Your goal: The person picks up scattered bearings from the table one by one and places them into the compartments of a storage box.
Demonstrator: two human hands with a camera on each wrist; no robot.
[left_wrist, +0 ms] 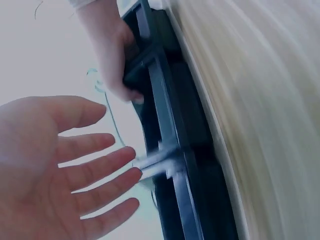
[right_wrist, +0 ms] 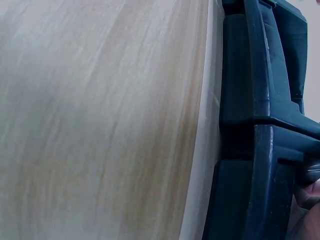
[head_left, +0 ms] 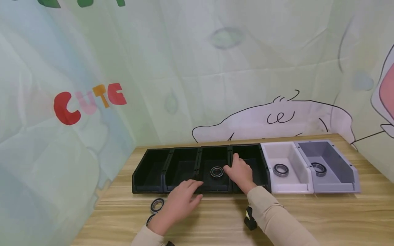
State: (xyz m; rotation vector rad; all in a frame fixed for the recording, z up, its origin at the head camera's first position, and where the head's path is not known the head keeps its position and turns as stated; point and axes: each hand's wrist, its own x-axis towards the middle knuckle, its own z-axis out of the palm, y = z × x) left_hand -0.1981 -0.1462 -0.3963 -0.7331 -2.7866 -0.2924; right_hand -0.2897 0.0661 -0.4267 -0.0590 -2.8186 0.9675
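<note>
My left hand (head_left: 181, 203) hovers in front of the row of black bins, its fingers spread and nearly straight, the palm bare in the left wrist view. My right hand (head_left: 241, 172) reaches over the rightmost black bin (head_left: 265, 171), thumb toward the divider on its left. At the edge of the right wrist view, the right fingers (right_wrist: 312, 192) are beside a small shiny grey surface; I cannot tell whether they hold it. A ball bearing (head_left: 217, 172) lies in the neighbouring black bin (head_left: 215, 188), left of the right thumb.
Two bearings lie on the wooden table (head_left: 117, 212) by the left wrist, the nearer one (head_left: 150, 218) partly covered. Right of the black bins, a white bin (head_left: 295, 188) and a grey bin (head_left: 338, 188) each hold a bearing. A printed cloth (head_left: 184, 68) hangs behind.
</note>
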